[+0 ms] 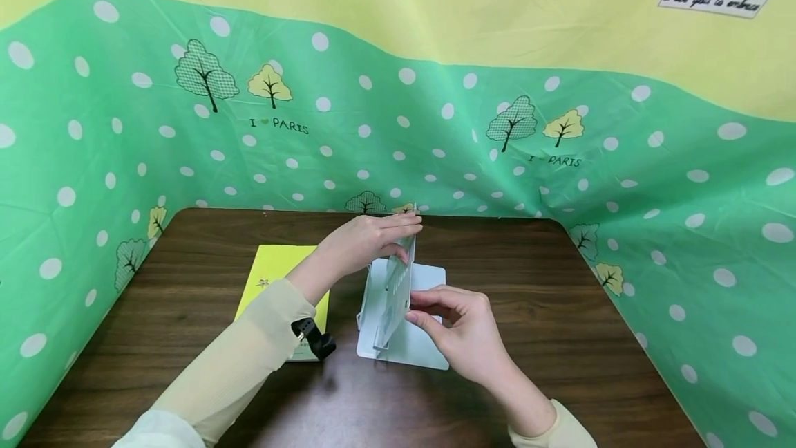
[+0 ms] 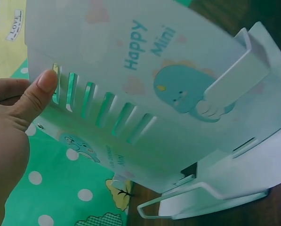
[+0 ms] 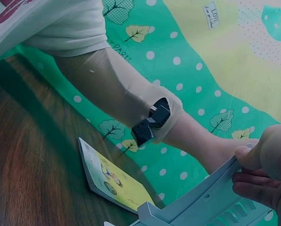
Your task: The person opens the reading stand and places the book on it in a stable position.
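The pale stand (image 1: 398,299) rests on the desk (image 1: 528,261) beside the yellow book (image 1: 267,268), its raised panel (image 1: 393,316) pinched by the left hand (image 1: 367,240) near the top and by the right hand (image 1: 469,334) at its edge, where uneven pulling could twist it (or skid the base (image 1: 419,352))

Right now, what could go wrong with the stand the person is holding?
The slotted panel stands steeply over its base plate; it might tip if the left hand slips. If it folds, the right hand, pinching its edge, could get nipped. The left forearm reaches over the yellow book and might nudge it.
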{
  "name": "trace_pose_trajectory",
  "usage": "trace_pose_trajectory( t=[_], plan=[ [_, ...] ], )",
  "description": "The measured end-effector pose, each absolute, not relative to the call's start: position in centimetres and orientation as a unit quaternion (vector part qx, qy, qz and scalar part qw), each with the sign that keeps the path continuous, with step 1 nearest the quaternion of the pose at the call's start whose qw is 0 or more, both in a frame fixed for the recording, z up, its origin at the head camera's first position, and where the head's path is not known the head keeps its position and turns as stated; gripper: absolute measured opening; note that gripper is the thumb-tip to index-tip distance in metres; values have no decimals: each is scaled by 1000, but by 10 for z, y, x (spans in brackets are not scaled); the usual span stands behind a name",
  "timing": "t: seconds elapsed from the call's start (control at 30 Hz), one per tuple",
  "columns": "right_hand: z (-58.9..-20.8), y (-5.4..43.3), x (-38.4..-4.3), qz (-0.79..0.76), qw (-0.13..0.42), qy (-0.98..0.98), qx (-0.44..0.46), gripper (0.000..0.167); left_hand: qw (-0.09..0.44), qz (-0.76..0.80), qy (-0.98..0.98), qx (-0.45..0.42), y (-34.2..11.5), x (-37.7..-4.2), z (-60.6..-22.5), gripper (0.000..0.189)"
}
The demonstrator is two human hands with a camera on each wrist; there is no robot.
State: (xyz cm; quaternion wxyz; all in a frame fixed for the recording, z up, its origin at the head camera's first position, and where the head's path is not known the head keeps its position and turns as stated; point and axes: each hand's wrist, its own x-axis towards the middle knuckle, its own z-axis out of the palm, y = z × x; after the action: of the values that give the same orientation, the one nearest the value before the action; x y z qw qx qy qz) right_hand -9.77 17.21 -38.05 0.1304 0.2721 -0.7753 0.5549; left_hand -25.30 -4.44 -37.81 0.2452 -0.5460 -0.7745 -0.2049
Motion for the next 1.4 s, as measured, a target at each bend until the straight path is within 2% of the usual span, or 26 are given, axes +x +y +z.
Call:
trace_pose_trajectory(
  t=[0.33,0.43,0.57,0.73,0.9,1.17,1.4],
  plan=[
    [-382,170,-100,558,144,-763,291,21,128,-405,-792,-439,-51,-214,-394,65],
    [-382,170,-100,562,146,-759,294,22,110,-432,-795,-410,-50,-198,-396,77],
    [-382,170,-101,569,141,-755,293,24,86,-452,-791,-403,-47,-181,-395,98],
    [-383,171,-102,568,137,-756,296,24,54,-467,-784,-406,-44,-170,-391,95],
    [-385,173,-104,562,132,-758,303,27,40,-460,-795,-394,-43,-167,-390,92],
    [-389,176,-107,556,120,-759,318,29,48,-446,-807,-384,-43,-168,-392,87],
    [-402,195,-115,527,112,-794,282,30,50,-449,-809,-375,-45,-167,-393,84]
  ],
)
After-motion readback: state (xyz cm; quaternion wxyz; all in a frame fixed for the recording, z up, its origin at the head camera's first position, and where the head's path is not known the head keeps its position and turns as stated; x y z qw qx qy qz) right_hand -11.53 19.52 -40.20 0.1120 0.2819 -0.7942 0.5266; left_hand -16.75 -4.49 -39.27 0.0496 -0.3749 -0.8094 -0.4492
